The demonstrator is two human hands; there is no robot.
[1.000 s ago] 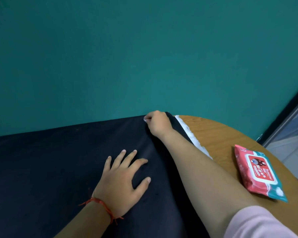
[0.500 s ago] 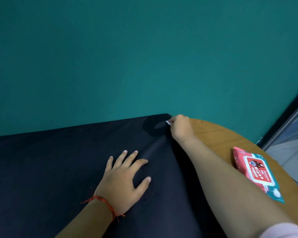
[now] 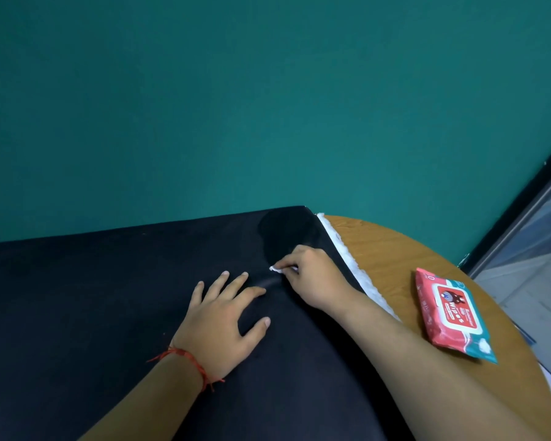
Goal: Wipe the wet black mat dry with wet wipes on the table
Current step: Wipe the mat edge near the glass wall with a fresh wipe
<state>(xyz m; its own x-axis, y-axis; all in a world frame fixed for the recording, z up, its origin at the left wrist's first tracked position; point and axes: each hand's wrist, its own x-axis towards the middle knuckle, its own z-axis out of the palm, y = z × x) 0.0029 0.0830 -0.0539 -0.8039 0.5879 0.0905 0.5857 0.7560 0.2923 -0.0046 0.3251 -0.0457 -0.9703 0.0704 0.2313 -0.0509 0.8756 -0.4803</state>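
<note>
The black mat (image 3: 93, 313) covers most of the wooden surface (image 3: 379, 249), with a darker wet patch (image 3: 283, 233) near its far corner. The right grip (image 3: 312, 275) pinches a small white wipe (image 3: 275, 268) against the mat just below that patch. The left grip (image 3: 223, 323) lies flat on the mat (fingers spread, holding nothing). The wipes pack (image 3: 452, 313) sits on bare wood.

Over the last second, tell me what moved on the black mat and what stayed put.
The right hand, keeping its grip on the small white wipe, slid from the far corner of the black fabric mat back toward the person, uncovering a darker wet patch there. The left hand stayed flat on the mat; the red and teal wipes pack stayed on the round wooden table.
</note>
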